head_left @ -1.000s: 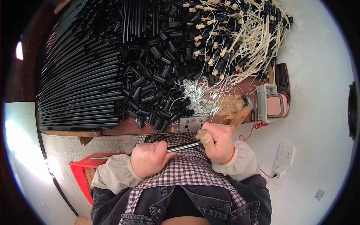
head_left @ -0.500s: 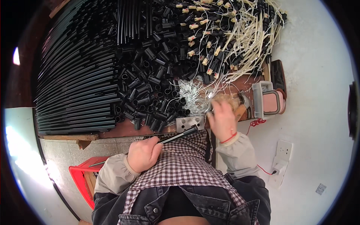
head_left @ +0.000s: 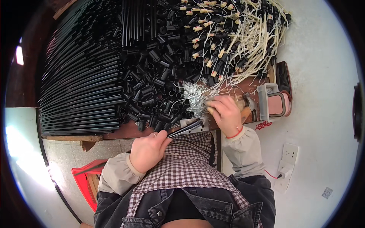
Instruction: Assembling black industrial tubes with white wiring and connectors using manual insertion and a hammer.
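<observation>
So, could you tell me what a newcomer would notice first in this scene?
Probably the heap of short black tubes covering the middle of the workbench, with long black rods stacked at its left. Nearer, the left hand grips a black rod, and the right hand reaches into silvery metal bits.

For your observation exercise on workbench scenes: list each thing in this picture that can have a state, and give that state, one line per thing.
left hand: closed around a thin black rod.
black rod: held, tilted, tip toward the bench.
right hand: on the bench, fingers in the metal bits.
small metal bits: loose heap.
short black tubes: piled unsorted.
long black rods: stacked side by side.
wall socket: nothing plugged in.
</observation>
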`<state>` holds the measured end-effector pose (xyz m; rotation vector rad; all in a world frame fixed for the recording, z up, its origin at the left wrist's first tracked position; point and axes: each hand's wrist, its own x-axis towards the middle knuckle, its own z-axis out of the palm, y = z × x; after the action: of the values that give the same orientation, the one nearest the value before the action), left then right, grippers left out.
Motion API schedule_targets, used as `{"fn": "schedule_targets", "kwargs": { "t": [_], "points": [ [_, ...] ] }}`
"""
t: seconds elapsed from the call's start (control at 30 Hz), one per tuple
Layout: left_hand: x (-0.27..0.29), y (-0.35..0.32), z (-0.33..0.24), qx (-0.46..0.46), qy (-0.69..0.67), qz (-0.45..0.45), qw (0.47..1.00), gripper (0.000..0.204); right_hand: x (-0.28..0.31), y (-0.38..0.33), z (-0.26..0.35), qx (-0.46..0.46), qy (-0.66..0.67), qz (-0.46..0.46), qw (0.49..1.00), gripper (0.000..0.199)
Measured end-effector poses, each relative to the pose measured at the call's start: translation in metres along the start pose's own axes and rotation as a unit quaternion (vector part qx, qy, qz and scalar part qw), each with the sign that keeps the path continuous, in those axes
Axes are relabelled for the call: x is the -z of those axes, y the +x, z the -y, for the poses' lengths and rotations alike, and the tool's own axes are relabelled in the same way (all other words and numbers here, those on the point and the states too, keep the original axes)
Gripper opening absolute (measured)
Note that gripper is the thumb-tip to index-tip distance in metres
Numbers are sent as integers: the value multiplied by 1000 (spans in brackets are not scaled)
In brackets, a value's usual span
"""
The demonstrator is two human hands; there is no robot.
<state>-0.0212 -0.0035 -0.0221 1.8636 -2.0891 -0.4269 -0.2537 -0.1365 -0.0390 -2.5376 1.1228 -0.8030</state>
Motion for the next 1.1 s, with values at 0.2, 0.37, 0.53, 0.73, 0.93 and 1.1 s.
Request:
{"fn": "schedule_targets", "kwargs": {
  "t": [0.2, 0.37, 0.53, 0.73, 0.93, 1.1],
  "points": [
    [3, 0, -6, 14, 13, -5, 1000, 13, 13, -7, 42, -8, 45, 61, 997, 18],
    [9, 1, -12, 14, 57, -12, 998, 14, 1, -16, 38, -149, 236, 52, 959, 18],
    [12, 3, -12, -9, 76, -17, 997, 18, 4, -18, 34, -168, 253, 65, 950, 17],
    [16, 2, -17, 13, 79, 1, 997, 16, 8, -9, 42, -89, 183, 62, 977, 18],
    [20, 4, -18, 7, 90, 14, 996, 17, 7, -5, 55, -65, 81, 63, 993, 20],
    [15, 5, -17, -10, 84, 18, 996, 16, 25, -11, 50, -55, 1, 42, 998, 35]
  ]
}}
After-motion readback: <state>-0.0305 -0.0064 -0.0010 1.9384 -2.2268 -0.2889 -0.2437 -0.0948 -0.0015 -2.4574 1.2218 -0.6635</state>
